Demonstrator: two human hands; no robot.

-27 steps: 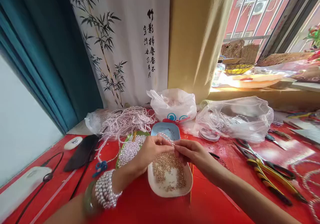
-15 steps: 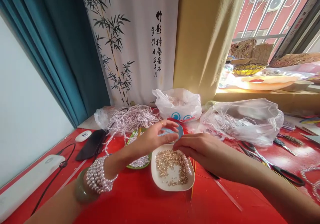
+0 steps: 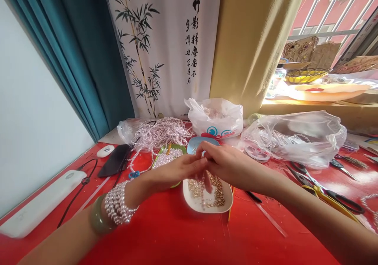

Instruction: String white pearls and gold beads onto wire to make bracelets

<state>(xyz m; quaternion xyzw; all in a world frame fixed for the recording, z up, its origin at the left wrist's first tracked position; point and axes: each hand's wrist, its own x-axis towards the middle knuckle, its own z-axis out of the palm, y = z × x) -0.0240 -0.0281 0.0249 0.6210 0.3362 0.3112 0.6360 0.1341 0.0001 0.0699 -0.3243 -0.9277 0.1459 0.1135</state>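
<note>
My left hand (image 3: 187,170) and my right hand (image 3: 228,162) meet above a white dish (image 3: 193,207) of small gold beads (image 3: 219,192). A strand of pale pink beads (image 3: 203,194) hangs from the bent fingers of my right hand, down over the dish. My left fingers are drawn together against the right fingertips; what they hold is hidden. On my left wrist sit a coiled pearl bracelet (image 3: 119,204) and a green bangle (image 3: 100,217). Behind my left hand, a green tray (image 3: 181,147) holds white pearl beads (image 3: 171,157).
Pearl strands (image 3: 161,133) lie piled at the back, near a blue dish (image 3: 195,142) and a white plastic bag (image 3: 217,117). At right are a clear bag (image 3: 298,137) and scissors (image 3: 344,201). A phone (image 3: 115,160) and white power strip (image 3: 44,202) lie left.
My left hand has come down to meet my right fingers, its spread fingers drawing in. The bead strand now hangs further left over the dish. The view has shifted slightly.
</note>
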